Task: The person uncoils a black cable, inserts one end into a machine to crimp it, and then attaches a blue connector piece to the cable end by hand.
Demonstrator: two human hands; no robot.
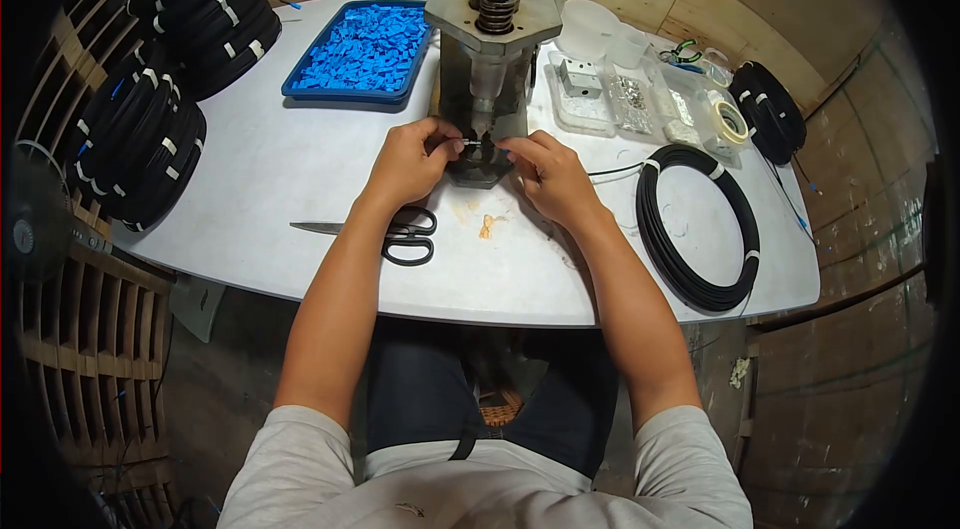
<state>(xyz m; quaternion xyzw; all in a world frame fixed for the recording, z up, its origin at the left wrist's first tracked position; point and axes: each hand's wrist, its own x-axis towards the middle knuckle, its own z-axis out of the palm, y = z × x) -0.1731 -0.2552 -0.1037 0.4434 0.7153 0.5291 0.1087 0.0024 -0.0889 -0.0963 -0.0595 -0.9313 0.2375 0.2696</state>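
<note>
A heavy metal bench press (480, 59) stands at the table's middle, and both hands meet at the foot of its ram. My left hand (408, 161) pinches a small silver metal fitting (471, 142) under the ram; its exact kind is too small to make out. From the other side my right hand (548, 175) is closed in a pinch on a black cable (615, 171), which runs out behind it to a coil of black cable (652, 229) on the right. The cable's tip is hidden at the fingers.
Black-handled scissors (408, 236) lie beside my left forearm. Behind is a dark tray (292, 89) of small blue parts. Stacked cable coils (140, 144) stand at left. Clear trays (582, 119) with metal parts and a tape roll (731, 122) sit at right.
</note>
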